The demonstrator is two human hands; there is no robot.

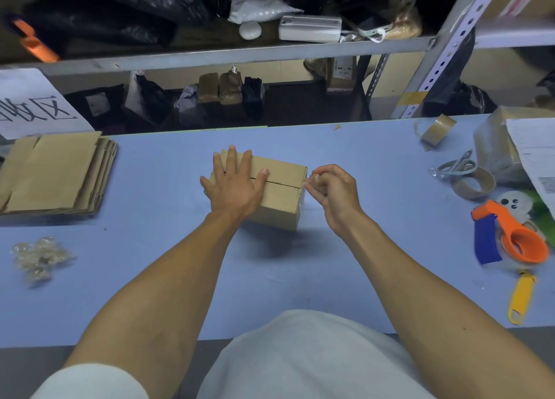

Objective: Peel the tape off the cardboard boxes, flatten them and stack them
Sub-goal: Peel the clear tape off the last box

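Note:
A small brown cardboard box [280, 194] stands closed in the middle of the blue table [375, 248], its top flaps meeting along a seam. My left hand [235, 184] lies flat on the box's top with fingers spread. My right hand [333, 191] is at the box's right end, fingers curled, pinching a crumpled strip of clear tape [313, 178] that runs down the box's right side. A stack of flattened boxes [54, 174] lies at the left of the table.
A wad of peeled clear tape [39, 257] sits at the front left. At the right are scissors [456, 167], tape rolls [474, 184], an orange and blue tape dispenser [510, 236], a yellow cutter [521, 296] and a wrapped parcel [498, 149]. Metal shelving [240, 54] stands behind the table.

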